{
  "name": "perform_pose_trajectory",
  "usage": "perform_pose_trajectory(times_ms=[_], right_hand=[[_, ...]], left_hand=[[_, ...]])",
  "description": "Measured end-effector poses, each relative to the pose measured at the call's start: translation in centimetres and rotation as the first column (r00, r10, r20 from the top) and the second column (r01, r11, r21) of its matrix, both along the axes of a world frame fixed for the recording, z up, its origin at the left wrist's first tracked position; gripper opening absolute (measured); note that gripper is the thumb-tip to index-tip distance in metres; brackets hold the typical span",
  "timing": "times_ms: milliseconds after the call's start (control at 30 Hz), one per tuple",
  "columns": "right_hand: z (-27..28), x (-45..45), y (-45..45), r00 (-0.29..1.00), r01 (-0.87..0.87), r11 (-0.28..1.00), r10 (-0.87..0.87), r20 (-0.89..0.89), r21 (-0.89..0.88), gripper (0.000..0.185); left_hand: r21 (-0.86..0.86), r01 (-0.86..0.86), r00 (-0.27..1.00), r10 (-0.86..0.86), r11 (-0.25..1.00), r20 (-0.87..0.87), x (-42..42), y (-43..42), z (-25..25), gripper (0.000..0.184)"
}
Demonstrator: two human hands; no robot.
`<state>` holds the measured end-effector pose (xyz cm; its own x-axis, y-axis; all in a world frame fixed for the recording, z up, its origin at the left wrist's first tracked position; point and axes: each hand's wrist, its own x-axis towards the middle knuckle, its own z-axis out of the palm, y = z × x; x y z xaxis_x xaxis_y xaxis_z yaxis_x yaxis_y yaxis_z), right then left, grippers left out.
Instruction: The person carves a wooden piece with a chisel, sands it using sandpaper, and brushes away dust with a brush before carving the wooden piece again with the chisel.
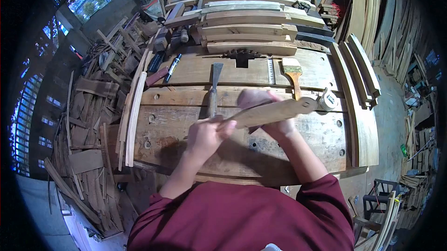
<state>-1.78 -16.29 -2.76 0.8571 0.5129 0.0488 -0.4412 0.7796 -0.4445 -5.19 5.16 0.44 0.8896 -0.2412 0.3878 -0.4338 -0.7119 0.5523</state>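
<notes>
My left hand (205,135) is closed on the near left end of a shaped wooden piece (270,114), held above the workbench (186,151). The piece slants up to the right and has a rounded right end with a round mark. My right hand (279,127) is behind and under its middle, partly hidden; dark reddish sandpaper (253,98) shows between this hand and the wood. A chisel (214,81) lies just beyond my left hand. To the right of the wood lie a brush (293,70) and a white tape measure (328,100).
Stacked boards (247,30) line the bench's back, beyond a saw blade (244,54). A marker (173,68) and dark red block (157,77) lie at left. Long strips (136,120) edge the left side; curved boards (365,132) edge the right. Scrap wood (86,134) is piled left.
</notes>
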Motion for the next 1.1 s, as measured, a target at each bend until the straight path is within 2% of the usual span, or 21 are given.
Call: perform_pose_trajectory(times_ms=[33, 67, 100, 167, 233, 267, 300, 367, 400, 433, 500, 533, 600, 633, 700, 767, 900, 967, 1000, 1033, 1100], right_hand=[[0.6, 0.3, -0.5, 0.995, 0.091, 0.994, -0.093, 0.045, 0.053, 0.049], [1.8, 0.2, -1.3, 0.99, 0.125, 0.989, -0.13, 0.057, 0.077, 0.045], [3.5, -0.3, -1.1, 0.985, 0.167, 0.983, -0.163, -0.063, 0.074, 0.043], [1.3, -0.1, -0.2, 0.984, 0.179, 0.981, -0.178, -0.027, 0.069, 0.045], [0.5, -0.5, 1.1, 0.996, 0.053, 0.971, -0.069, -0.063, -0.231, 0.046], [0.4, -0.9, 1.5, 0.995, -0.1, 0.995, 0.101, -0.027, 0.019, 0.044], [0.1, -1.0, 1.1, 0.995, -0.097, 0.995, 0.097, -0.029, 0.016, 0.044], [-0.8, -0.8, -0.2, 0.988, 0.031, 0.976, -0.063, 0.143, 0.215, 0.044], [-0.5, 0.7, -0.7, 0.991, 0.115, 0.974, -0.125, 0.042, 0.193, 0.048], [2.7, 0.1, -0.9, 0.966, 0.219, 0.973, -0.227, 0.126, 0.077, 0.046], [2.6, 0.3, -0.8, 0.955, 0.289, 0.924, -0.261, -0.142, 0.251, 0.049], [2.1, 0.2, -0.5, 0.955, 0.29, 0.923, -0.26, -0.144, 0.255, 0.049], [0.8, -0.2, 0.4, 0.987, 0.078, 0.991, -0.092, 0.13, 0.107, 0.047], [0.5, -0.6, 1.7, 0.999, 0.039, 0.989, -0.043, -0.027, -0.142, 0.048], [0.8, -0.7, 1.7, 0.99, -0.107, 0.994, 0.105, -0.093, -0.017, 0.048], [-0.5, -0.5, 0.4, 0.984, 0.161, 0.987, -0.16, -0.076, 0.015, 0.052], [1.2, 0.1, -0.1, 0.983, 0.18, 0.954, -0.166, -0.076, 0.24, 0.047], [-0.9, -0.2, 1.1, 0.997, 0.061, 0.997, -0.059, 0.049, -0.05, 0.048], [0.2, -1.1, 2.4, 0.998, 0.004, 0.987, -0.015, -0.067, -0.16, 0.051], [-1.2, -0.6, 2.3, 0.988, -0.124, 0.985, 0.112, -0.103, -0.122, 0.051], [-1.0, -0.3, 1.3, 0.995, -0.101, 0.984, 0.096, -0.039, -0.145, 0.05]], left_hand=[[-0.1, -0.028, 0.998, 0.023, 0.995, -0.051, -0.1, 0.5, 0.4, 0.05], [0.027, -0.059, 0.988, 0.062, 0.998, -0.141, 0.1, 1.8, 0.6, 0.052], [0.072, -0.036, 0.985, 0.047, 0.997, -0.165, 0.5, 2.8, 0.8, 0.053], [0.015, -0.037, 0.988, 0.039, 0.999, -0.146, 0.1, 2.4, 0.8, 0.043], [-0.091, -0.026, 0.999, 0.023, 0.995, -0.037, -0.2, 0.4, -0.1, 0.043], [-0.002, 0.023, 0.995, -0.023, 1.0, -0.098, -0.4, 0.2, 0.2, 0.041], [-0.006, 0.026, 0.995, -0.027, 1.0, -0.1, -0.4, 0.2, 0.0, 0.041], [-0.018, 0.001, 1.0, -0.002, 1.0, -0.028, -0.1, 0.5, -0.3, 0.046], [-0.056, -0.046, 0.995, 0.041, 0.997, -0.094, -0.1, 1.0, 0.4, 0.048], [0.103, -0.051, 0.992, 0.062, 0.993, -0.106, 0.3, 2.6, 0.3, 0.047], [0.075, -0.043, 0.994, 0.05, 0.996, -0.1, 0.8, 3.4, 0.0, 0.049], [0.079, -0.043, 0.994, 0.051, 0.996, -0.101, 0.7, 3.1, -0.1, 0.049], [-0.04, -0.033, 0.998, 0.031, 0.999, -0.055, 0.3, 1.2, -0.1, 0.049], [-0.004, 0.003, 1.0, -0.003, 1.0, -0.023, 0.1, 0.5, -0.3, 0.048], [0.129, 0.017, 0.995, -0.004, 0.992, -0.101, -0.1, 0.2, -0.2, 0.046], [0.072, -0.01, 0.993, 0.019, 0.997, -0.118, 0.1, 0.8, 0.0, 0.045], [-0.001, -0.074, 0.979, 0.072, 0.997, -0.188, 0.2, 1.7, 0.3, 0.049], [0.011, -0.021, 0.989, 0.023, 1.0, -0.143, 0.0, 0.8, -0.4, 0.052], [0.072, 0.013, 0.984, 0.0, 0.997, -0.177, -0.2, 0.2, 0.0, 0.053], [0.072, 0.018, 0.984, -0.005, 0.997, -0.178, -0.2, 0.2, 0.1, 0.053], [0.081, 0.034, 0.976, -0.016, 0.996, -0.216, -0.1, 0.2, 0.3, 0.054]])
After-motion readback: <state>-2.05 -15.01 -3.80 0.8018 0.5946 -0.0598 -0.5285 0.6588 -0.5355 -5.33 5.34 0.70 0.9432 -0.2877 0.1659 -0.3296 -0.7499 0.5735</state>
